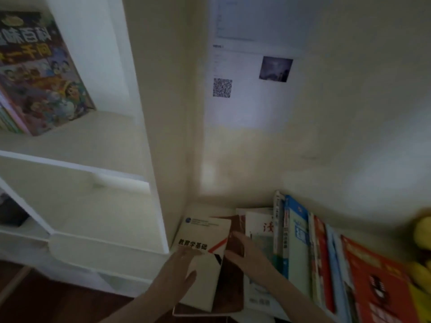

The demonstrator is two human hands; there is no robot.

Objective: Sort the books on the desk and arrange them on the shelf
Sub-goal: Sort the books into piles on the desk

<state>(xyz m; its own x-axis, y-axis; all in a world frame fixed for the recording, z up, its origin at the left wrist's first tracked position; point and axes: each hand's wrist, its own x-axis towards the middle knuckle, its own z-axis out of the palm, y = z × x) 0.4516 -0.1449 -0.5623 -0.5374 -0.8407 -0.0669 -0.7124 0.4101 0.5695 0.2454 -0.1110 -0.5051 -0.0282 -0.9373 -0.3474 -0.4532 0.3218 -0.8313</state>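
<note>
Nearest, the left hand (177,271) lies on the left edge of a cream paperback with a black title and a red-and-black stripe (205,238). Its fingers are fairly straight and its thumb is spread across the cover. The right hand (247,255) reaches in beside it with extended fingers, their tips touching a dark brown book (231,287) that lies under the paperback. Blur hides whether its thumb catches the paperback's right edge.

The cream paperback lies flat, cover up, on top of this small pile in the far left corner of the tabletop (210,206). Its long axis runs away from the person, the top edge pointing toward the wall and the title reading upright.

To the right lies a white book with a red character (258,229). Beyond it stands a leaning row of blue, red and orange books (303,248).

This looks like the sorting step, with the top book being picked out. Next, both hands would need a firm hold on its long edges to lift it left and up to the white wooden shelf (93,169), where a colourful cartoon-covered book (39,73) already leans.
</note>
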